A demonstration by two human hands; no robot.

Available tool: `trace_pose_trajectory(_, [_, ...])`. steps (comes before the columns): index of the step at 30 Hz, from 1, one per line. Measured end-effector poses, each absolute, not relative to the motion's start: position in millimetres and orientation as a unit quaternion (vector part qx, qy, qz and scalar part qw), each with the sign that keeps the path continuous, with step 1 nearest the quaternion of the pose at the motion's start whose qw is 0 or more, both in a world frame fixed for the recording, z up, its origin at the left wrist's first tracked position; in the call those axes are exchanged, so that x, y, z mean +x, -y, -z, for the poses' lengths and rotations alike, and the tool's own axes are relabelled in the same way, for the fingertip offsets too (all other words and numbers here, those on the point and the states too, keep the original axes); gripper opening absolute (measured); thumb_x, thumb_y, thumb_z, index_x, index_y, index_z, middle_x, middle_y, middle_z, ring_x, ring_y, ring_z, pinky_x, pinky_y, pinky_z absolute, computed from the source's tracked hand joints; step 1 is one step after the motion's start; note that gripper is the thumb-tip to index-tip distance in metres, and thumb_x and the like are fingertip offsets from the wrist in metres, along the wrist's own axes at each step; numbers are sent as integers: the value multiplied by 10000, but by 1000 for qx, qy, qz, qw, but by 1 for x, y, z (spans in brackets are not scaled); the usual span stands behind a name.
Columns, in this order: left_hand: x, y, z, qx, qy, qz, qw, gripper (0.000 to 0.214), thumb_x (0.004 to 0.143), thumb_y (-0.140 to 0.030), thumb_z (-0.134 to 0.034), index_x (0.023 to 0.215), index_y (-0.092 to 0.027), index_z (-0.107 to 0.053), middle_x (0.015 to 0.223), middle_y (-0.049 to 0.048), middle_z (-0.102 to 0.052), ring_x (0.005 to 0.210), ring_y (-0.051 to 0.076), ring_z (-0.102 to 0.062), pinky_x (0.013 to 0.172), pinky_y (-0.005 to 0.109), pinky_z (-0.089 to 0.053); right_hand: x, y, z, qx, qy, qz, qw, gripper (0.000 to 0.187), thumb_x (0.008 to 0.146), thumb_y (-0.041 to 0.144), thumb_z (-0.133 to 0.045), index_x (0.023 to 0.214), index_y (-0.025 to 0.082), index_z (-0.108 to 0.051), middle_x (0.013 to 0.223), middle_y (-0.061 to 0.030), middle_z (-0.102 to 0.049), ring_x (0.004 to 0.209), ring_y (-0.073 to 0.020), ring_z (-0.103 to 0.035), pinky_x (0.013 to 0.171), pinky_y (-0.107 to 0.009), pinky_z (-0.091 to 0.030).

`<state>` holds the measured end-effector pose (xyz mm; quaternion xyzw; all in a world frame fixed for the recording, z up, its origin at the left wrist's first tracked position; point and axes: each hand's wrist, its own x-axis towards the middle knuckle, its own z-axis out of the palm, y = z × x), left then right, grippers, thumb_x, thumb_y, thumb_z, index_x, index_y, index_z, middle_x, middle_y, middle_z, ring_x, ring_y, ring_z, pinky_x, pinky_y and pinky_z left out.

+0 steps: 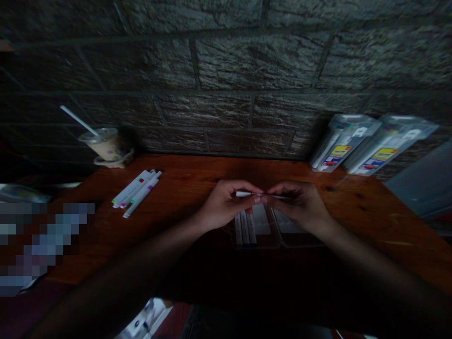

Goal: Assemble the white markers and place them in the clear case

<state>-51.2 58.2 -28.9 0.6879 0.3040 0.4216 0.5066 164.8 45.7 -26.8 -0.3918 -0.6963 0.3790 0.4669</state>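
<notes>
White and slim, the marker lies crosswise between both hands, its long axis running left to right. The left hand is curled shut on the thicker end, and the right hand pinches the narrower end with closed fingertips. Neither hand is nearer. They meet just above an open clear pack of pens, and the loose markers lie well to the left.

We count one thin white marker held, three or four loose white markers, two clear plastic marker packs, and one lidded plastic cup with a straw.
</notes>
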Motion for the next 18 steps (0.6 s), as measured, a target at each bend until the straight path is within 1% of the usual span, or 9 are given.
trace_pose_trajectory(4, [-51, -58, 29, 683, -298, -424, 514, 195, 872, -311, -796, 986, -152, -794, 823, 44, -776, 609, 109, -673, 601, 223, -535, 165, -46, 27, -396, 699, -375, 462, 192, 794, 428, -877, 828, 251, -814, 788, -23, -808, 674, -174, -721, 643, -293, -576])
trace_pose_trajectory(11, [-52, -57, 28, 681, -299, -423, 517, 163, 876, -281, -792, 979, -155, -793, 755, 26, -757, 607, 110, -667, 604, 222, -534, 165, -45, 26, -393, 694, -390, 460, 160, 794, 409, -878, 827, 263, -819, 788, -21, -812, 673, -179, -726, 646, -297, -586])
trace_pose_trajectory(15, [-51, -58, 29, 677, -297, -428, 520, 165, 867, -279, -798, 973, -151, -793, 805, 41, -775, 607, 109, -668, 597, 222, -544, 166, -46, 29, -393, 694, -383, 467, 163, 777, 400, -894, 836, 266, -820, 785, -19, -811, 663, -176, -726, 630, -286, -581])
trace_pose_trajectory(18, [-51, -58, 30, 678, -297, -427, 520, 178, 870, -288, -796, 977, -146, -794, 803, 44, -772, 606, 109, -667, 597, 221, -544, 166, -46, 29, -394, 697, -376, 466, 183, 785, 419, -885, 831, 255, -817, 784, -25, -811, 671, -180, -732, 639, -287, -588])
